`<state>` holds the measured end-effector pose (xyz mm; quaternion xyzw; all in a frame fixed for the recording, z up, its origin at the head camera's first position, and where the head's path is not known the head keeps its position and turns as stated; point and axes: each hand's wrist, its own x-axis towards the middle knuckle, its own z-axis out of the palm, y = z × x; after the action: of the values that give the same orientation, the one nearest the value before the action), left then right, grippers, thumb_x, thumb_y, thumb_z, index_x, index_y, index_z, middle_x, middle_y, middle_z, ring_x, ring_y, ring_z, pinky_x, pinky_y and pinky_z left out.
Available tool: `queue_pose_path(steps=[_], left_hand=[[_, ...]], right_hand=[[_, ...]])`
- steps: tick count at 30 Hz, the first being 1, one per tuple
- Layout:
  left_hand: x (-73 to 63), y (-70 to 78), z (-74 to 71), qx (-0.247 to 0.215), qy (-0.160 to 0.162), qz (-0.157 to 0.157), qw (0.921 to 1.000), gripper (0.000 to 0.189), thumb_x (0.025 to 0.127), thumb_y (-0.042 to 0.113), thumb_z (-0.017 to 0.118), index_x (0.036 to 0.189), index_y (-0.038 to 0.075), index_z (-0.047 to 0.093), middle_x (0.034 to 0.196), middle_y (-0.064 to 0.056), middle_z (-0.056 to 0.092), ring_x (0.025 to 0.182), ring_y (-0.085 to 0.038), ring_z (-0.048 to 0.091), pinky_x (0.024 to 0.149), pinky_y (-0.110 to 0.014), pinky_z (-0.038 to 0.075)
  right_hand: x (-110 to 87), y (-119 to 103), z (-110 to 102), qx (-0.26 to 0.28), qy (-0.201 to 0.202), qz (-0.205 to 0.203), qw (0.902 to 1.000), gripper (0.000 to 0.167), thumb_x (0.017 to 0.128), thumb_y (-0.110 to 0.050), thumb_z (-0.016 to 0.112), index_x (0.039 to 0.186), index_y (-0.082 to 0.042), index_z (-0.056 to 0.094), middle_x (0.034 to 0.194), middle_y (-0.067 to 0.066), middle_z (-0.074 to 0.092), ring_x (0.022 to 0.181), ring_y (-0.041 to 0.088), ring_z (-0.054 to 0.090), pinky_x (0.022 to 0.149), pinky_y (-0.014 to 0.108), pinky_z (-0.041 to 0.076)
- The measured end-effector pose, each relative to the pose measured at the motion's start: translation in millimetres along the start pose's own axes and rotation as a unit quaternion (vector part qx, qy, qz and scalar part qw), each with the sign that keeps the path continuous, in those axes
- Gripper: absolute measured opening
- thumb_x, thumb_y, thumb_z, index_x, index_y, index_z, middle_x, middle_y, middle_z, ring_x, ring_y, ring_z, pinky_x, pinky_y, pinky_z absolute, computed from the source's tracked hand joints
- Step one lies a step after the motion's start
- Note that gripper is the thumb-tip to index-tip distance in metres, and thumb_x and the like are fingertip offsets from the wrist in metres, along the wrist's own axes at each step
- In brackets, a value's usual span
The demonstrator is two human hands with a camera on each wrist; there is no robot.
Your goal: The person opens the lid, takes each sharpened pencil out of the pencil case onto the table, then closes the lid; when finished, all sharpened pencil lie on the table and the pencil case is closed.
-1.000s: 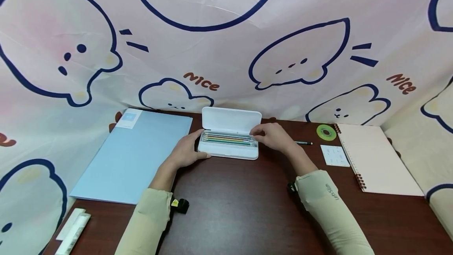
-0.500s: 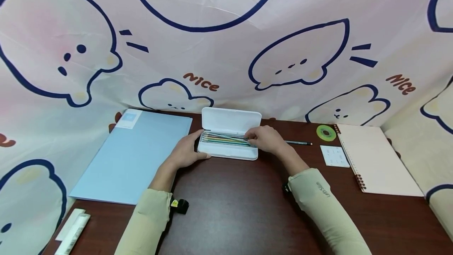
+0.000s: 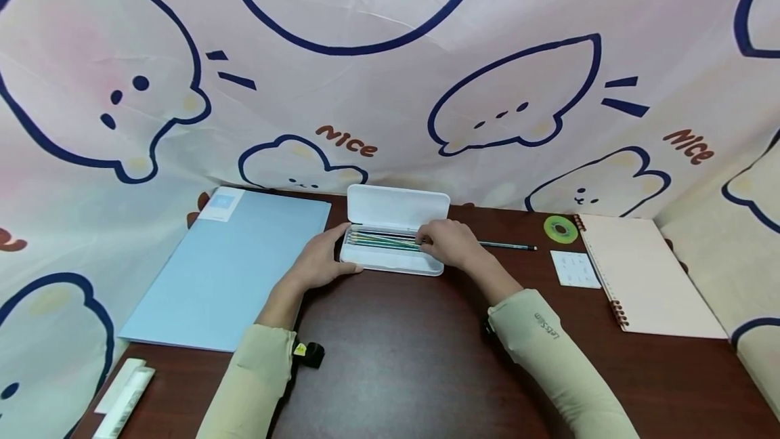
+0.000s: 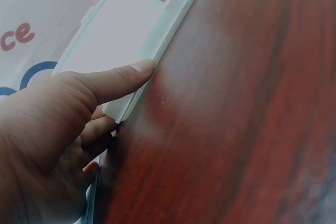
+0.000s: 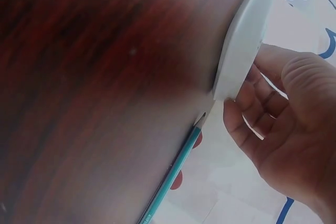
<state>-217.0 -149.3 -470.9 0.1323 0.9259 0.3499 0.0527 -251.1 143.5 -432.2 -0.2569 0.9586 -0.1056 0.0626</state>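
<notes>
A white pencil case (image 3: 397, 207) lies with its lid raised near the back of the table, with several pencils (image 3: 379, 240) in its tray. My left hand (image 3: 318, 261) holds the case's left end, the thumb along its front edge, as the left wrist view shows too. Over the right part of the tray, my right hand (image 3: 452, 242) pinches at the pencils with curled fingers; the case wall (image 5: 244, 40) hides its fingertips in the right wrist view. Just right of the case, a dark green pencil (image 3: 508, 246) rests on the table, its sharpened tip towards the case.
A light blue folder (image 3: 237, 269) lies left of the case. To the right are a green ring-shaped roll (image 3: 560, 229), a small white card (image 3: 575, 269) and a spiral sketchbook (image 3: 655, 276). Two white narrow boxes (image 3: 128, 398) sit at the front left. A printed curtain stands behind.
My right hand has moved left along the tray, from its right end inward, and the pencils under it have shifted. More of the loose pencil shows. My left hand has stayed put.
</notes>
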Motion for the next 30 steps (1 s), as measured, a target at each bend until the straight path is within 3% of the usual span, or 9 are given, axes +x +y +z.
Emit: queue_pose_path(steps=[10, 17, 30], left_hand=[[-1.2, 2.4, -1.8, -0.004, -0.005, -0.004, 1.0000, 0.092, 0.081, 0.030, 0.086, 0.157, 0.015, 0.038, 0.152, -0.011, 0.052, 0.138, -0.034, 0.049, 0.114, -0.055, 0.039], [-0.3, 1.6, -1.5, -0.004, -0.003, 0.005, 1.0000, 0.091, 0.080, 0.030, 0.087, 0.156, 0.014, 0.039, 0.150, -0.011, 0.054, 0.135, -0.033, 0.052, 0.112, -0.055, 0.041], [1.5, -0.8, 0.1, 0.000, -0.002, 0.006, 1.0000, 0.092, 0.080, 0.032, 0.087, 0.156, 0.015, 0.039, 0.151, -0.010, 0.052, 0.138, -0.034, 0.050, 0.113, -0.055, 0.041]], right_hand=[[-1.4, 2.4, 1.3, 0.010, 0.010, -0.026, 0.9996, 0.012, 0.097, -0.021, 0.068, 0.105, -0.017, 0.076, 0.103, -0.002, 0.073, 0.092, 0.014, 0.064, 0.081, 0.037, 0.056], [-5.9, 7.0, -4.4, 0.059, 0.027, -0.036, 0.9972, 0.015, 0.098, -0.019, 0.068, 0.110, -0.013, 0.075, 0.101, -0.002, 0.072, 0.090, 0.014, 0.064, 0.083, 0.038, 0.056], [-26.1, 34.9, -15.0, 0.149, 0.121, -0.013, 0.9813, 0.010, 0.096, -0.019, 0.071, 0.105, -0.018, 0.077, 0.103, -0.001, 0.074, 0.086, 0.017, 0.059, 0.078, 0.035, 0.051]])
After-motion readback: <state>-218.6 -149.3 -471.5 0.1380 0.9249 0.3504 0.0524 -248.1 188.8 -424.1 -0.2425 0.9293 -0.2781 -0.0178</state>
